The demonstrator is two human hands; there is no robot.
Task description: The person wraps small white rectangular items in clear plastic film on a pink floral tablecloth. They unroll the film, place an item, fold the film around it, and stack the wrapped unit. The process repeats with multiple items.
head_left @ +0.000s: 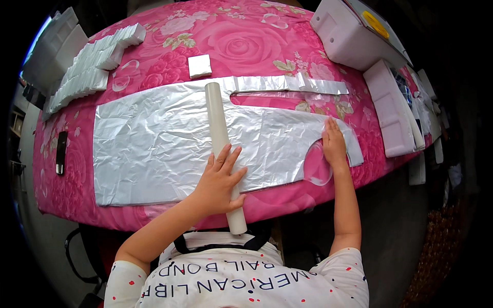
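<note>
A silvery-white thin plastic sheet (154, 138), cut like an apron with a rounded opening at its right end and a long strip along its far side, lies spread and wrinkled before me. Across its middle rests a pale cylindrical tube (217, 118), its near end reaching past the table edge. My left hand (218, 182) lies over the tube's near half with its fingers spread, not wrapped round it. Flat on the sheet's right end, beside the opening, is my right hand (335, 146), fingers stretched out and nothing in them.
A small folded white packet (199, 66) lies beyond the sheet. Rows of similar packets (84, 72) stand at the far left, near a dark oblong object (61, 153). White foam boxes (344, 36) and a yellow ring (376, 24) are at the right. A pink floral cloth (246, 43) covers the table.
</note>
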